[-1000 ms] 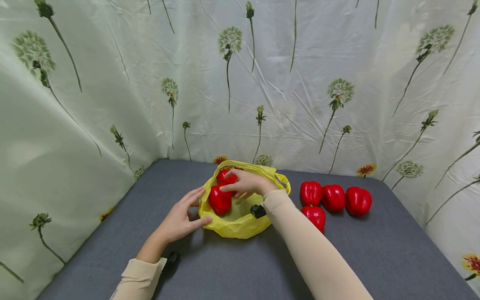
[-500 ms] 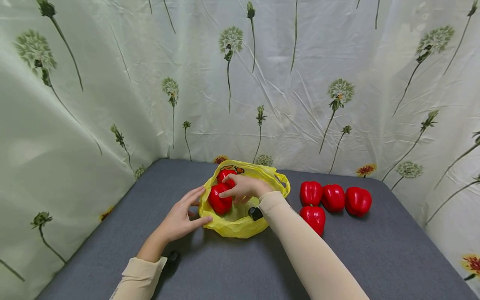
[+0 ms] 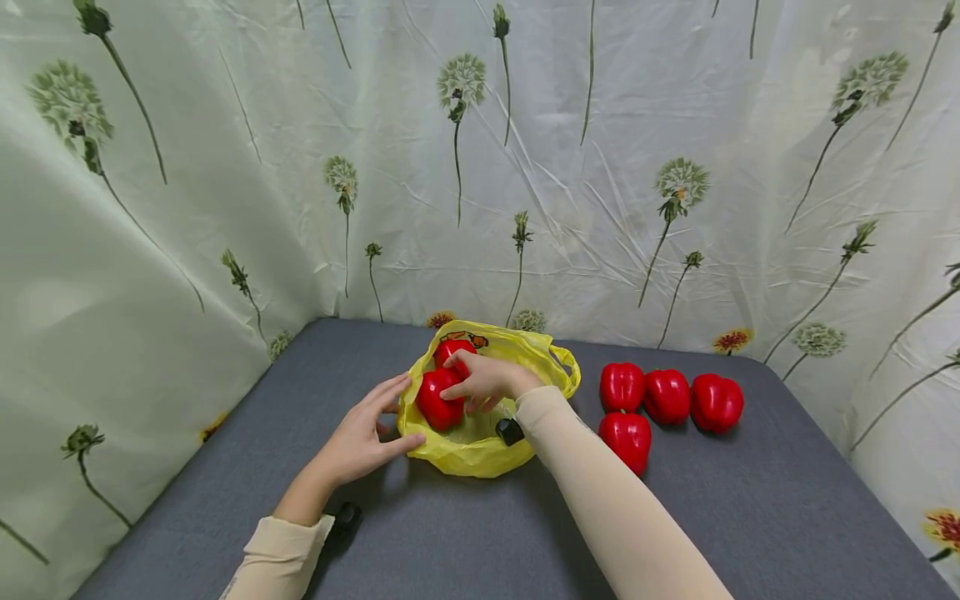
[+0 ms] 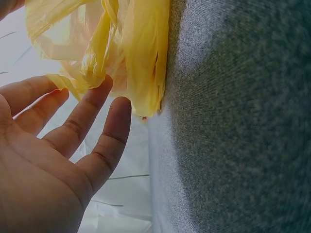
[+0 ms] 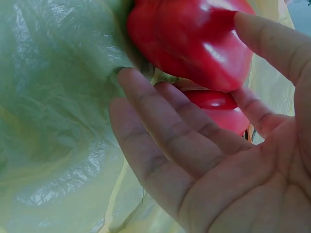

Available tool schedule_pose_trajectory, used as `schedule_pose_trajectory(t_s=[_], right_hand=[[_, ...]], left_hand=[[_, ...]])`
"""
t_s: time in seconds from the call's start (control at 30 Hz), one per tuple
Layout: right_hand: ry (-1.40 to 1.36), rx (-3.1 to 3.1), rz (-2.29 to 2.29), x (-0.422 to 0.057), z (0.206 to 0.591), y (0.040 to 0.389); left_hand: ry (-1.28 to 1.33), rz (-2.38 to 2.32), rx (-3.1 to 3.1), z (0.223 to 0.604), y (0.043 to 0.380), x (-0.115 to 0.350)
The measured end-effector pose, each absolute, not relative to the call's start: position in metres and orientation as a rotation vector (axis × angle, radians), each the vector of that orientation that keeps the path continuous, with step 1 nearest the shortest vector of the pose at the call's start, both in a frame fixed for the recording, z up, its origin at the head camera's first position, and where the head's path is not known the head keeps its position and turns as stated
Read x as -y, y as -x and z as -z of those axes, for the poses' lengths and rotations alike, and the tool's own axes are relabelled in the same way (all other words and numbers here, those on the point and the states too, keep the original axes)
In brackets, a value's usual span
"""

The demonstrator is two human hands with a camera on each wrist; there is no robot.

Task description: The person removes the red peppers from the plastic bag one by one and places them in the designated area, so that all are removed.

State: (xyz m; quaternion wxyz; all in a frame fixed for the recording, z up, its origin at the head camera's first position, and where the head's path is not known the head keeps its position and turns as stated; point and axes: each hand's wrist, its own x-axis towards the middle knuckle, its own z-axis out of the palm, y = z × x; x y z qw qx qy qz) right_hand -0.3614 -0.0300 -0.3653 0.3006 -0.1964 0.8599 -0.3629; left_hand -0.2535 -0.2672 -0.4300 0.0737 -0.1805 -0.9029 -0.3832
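Observation:
A yellow plastic bag (image 3: 480, 460) stands on the table with its mouth spread. Inside, against its left wall, lie two red bell peppers, the nearer pepper (image 3: 435, 402) and a partly covered farther pepper (image 3: 448, 352). My left hand (image 3: 362, 440) touches the bag's left side, fingers extended and thumb at the front rim. In the left wrist view, fingertips rest against the yellow plastic (image 4: 143, 53). My right hand (image 3: 486, 382) reaches into the bag beside the peppers. The right wrist view shows its fingers extended, with the thumb against the near pepper (image 5: 189, 41).
To the right of the bag, several red bell peppers lie on the grey table (image 3: 750, 500): a row with a middle pepper (image 3: 667, 396), and one nearer pepper (image 3: 627, 442). A floral curtain (image 3: 570, 183) hangs behind and at the sides.
My right hand has moved slightly left and lower inside the bag, closer to the nearer pepper. The left hand and the peppers outside stay in place.

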Motion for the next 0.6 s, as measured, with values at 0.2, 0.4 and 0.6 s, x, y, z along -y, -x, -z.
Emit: schedule_pose_trajectory(t_s=[0.2,0.4,0.6], right_hand=[[0.501,-2.250,0.990,0.0303,0.3681,0.3595],[0.501,-2.228,1.012,0.0295,0.3712,0.3601],[0.567,-2.227,0.983,0.0310,0.3735,0.3620]], left_hand=[[0.543,1.154,2.714,0.4303,0.2537,0.2677],[0.539,1.158,2.727,0.4312,0.2540,0.2672],[0.554,1.160,2.711,0.4320,0.2542,0.2678]])
